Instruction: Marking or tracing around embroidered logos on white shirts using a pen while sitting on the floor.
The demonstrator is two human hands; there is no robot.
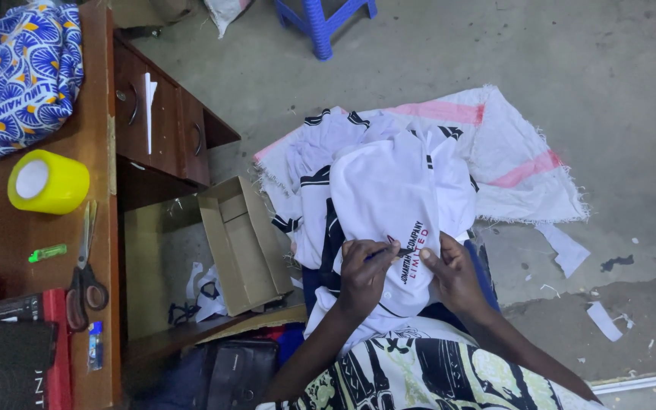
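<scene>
Fingers [377, 254] of the left hand [364, 275] are closed on a thin dark tool [389, 253] over the white cloth garment [396, 205]; right hand [453, 273] fingers are pressed flat just beside.

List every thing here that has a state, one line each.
Cardboard box: open, tipped on its side.
Scissors: shut, flat on the desk.
Tape roll: lying flat.
White shirt: spread over the lap.
Left hand: pinching a small tool against the shirt.
Right hand: pressing the shirt.
</scene>
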